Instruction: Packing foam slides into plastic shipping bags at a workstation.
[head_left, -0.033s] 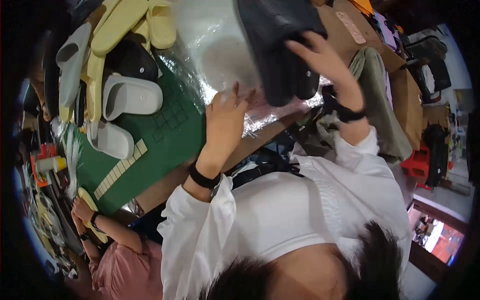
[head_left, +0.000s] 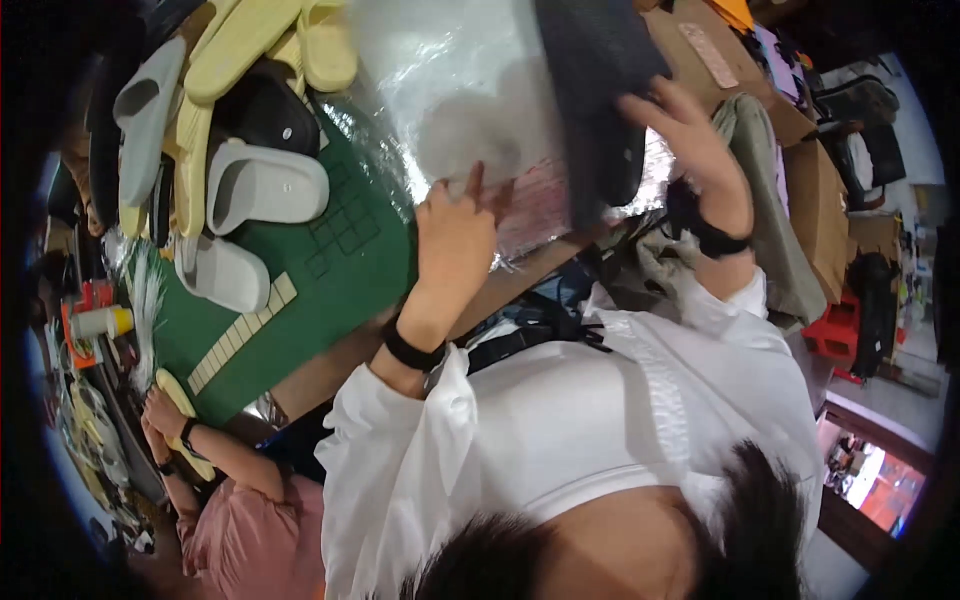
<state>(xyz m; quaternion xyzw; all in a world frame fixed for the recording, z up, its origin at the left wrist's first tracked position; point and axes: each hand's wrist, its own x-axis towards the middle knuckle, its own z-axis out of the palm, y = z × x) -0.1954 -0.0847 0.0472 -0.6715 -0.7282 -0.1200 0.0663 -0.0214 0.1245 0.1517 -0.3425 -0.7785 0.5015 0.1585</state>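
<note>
A pair of black slippers, soft with blur, lies over a stack of clear plastic bags at the top middle. My right hand is at their right edge, its fingers apart and outstretched, also blurred; whether it grips them is hard to see. Flat on the shiny bags rests my left hand, just left of the slippers, fingers pointing away from me. The index finger reaches out over the plastic, and nothing shows in its grasp. Both wrists wear black bands.
Grey slides, yellow slides and a black slide crowd the green cutting mat at left. Another person's hand holds a yellow slide at lower left. Cardboard boxes and grey-green cloth are at right.
The black slippers have shifted right across the bags, and my right hand has moved right along with them. My left hand has stayed almost in place on the plastic.
</note>
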